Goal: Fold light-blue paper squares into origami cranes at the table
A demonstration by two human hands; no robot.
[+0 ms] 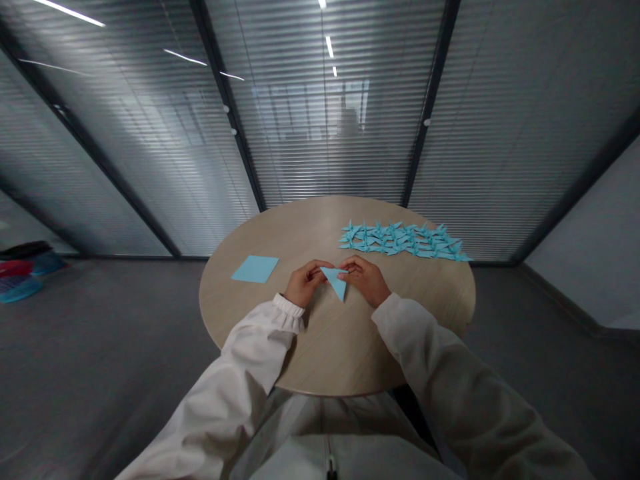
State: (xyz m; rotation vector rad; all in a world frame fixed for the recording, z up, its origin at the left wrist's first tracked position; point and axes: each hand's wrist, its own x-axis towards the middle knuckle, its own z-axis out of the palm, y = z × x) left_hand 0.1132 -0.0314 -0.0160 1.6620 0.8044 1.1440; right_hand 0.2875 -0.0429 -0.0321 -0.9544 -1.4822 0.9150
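Observation:
A light blue paper folded into a triangle (336, 282) lies pointing toward me at the middle of the round wooden table (325, 340). My left hand (303, 283) pinches its upper left corner. My right hand (365, 279) pinches its upper right corner. Both hands have their fingers curled onto the paper. White sleeves cover both forearms.
A flat square stack of light blue paper (255, 269) lies on the table to the left. Several folded blue paper cranes (400, 241) are laid in rows at the far right of the table. Glass walls with blinds stand behind; coloured items (23, 275) sit on the floor at left.

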